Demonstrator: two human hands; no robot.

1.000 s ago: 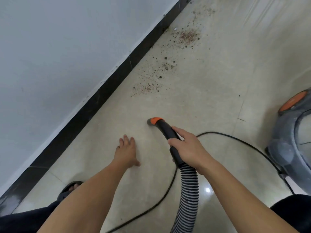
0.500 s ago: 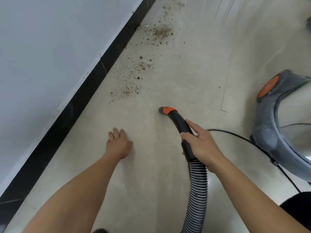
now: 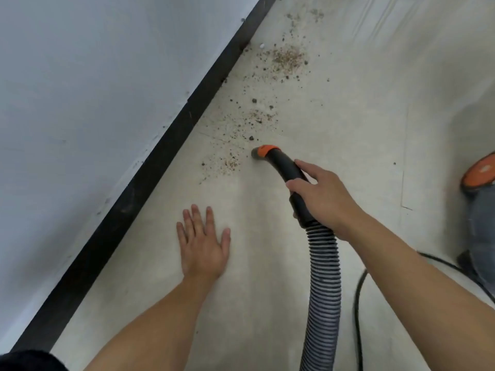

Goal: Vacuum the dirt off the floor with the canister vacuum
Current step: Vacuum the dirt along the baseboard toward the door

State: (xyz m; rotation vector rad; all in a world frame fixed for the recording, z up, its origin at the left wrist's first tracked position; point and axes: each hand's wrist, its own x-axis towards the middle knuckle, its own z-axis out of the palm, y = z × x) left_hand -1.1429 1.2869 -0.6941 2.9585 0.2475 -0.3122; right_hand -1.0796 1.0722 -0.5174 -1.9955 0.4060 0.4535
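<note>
Since a second ago the orange-collared nozzle point(image 3: 263, 151) has travelled forward over the pale beige tiled floor point(image 3: 267, 303). It now sits at the near rim of the brown crumbly dirt point(image 3: 231, 156), which lay well ahead of it before. The left hand point(image 3: 203, 245) has come forward with it.

Nearest of all, a dark garment point(image 3: 26, 361) fills the lower left corner of the view, and two bare forearms reach out above it. The left hand lies palm down on the floor, its fingers straight and spread apart, holding nothing. To its right the ribbed grey-and-black hose point(image 3: 324, 277) climbs away from the viewer, and a black power cord point(image 3: 357, 303) curves along the floor just beside it.

The hose joins the black curved plastic handle tube point(image 3: 288, 168). The right hand point(image 3: 321, 199) grips this tube, fingers clamped round it just above the joint. The tube bends down to the nozzle, whose mouth meets the floor, angled left towards the closest specks.

From there the dirt trails away along the floor's left edge. It is thin at first, with a few dark lumps, then thickens into a tan heap farther off. A black skirting board point(image 3: 160, 162) borders that edge beneath a white wall point(image 3: 80, 89).

The grey canister vacuum point(image 3: 480, 223) stands at the floor's right side, well apart from the dirt. It has an orange cap on top and is cut off by the frame.
</note>
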